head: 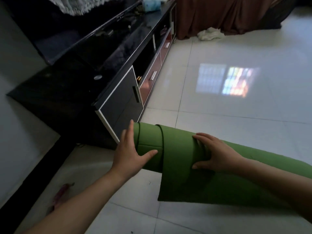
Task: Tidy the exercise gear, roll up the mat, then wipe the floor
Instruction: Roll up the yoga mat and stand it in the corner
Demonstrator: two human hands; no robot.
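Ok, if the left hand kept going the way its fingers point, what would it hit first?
The left hand, flat against the mat end, would likely meet the cabinet door first; depth is unclear.

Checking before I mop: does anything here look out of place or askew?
A crumpled white cloth lies by the brown curtain, the TV stand door looks ajar, and the green mat has a loose outer flap.

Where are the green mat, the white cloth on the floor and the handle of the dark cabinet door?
green mat (177, 144), head view, the upper side of the rolled part.
white cloth (210, 34), head view, the middle of the heap.
door handle (137, 94), head view, the middle of the metal bar.
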